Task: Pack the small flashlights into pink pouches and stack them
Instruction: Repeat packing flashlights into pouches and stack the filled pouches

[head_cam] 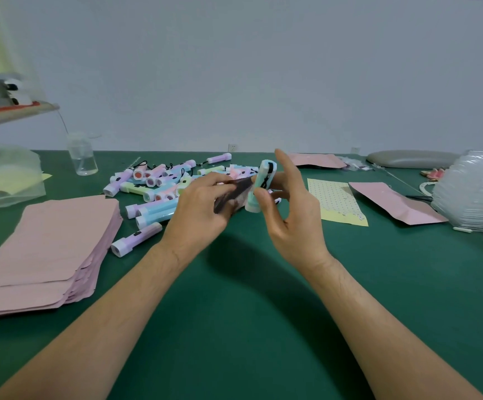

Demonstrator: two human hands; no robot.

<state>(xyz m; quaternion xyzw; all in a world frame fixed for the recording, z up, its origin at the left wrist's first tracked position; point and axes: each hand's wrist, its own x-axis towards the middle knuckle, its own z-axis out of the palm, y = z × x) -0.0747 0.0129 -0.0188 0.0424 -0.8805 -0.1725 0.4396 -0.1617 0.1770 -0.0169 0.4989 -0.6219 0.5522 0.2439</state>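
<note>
Pink pouch point(231, 197) gripped in the left hand point(199, 206), blue flashlight point(263, 180) pinched by the right hand point(292, 220) at its mouth mid-frame, so early days imo: big flashlight pile point(159, 183) behind and thick pouch stack point(41, 246) lower left remain to do.

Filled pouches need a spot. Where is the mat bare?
Bare: green table mat between the forearms, and right of them below the yellow sticker sheet. Crowded: pastel plastic flashlight pile at mid-table, beside the flat pink pouch stack.

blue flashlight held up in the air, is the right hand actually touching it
Touching. The head view shows the right hand pinching the blue flashlight between its thumb and fingers.
</note>
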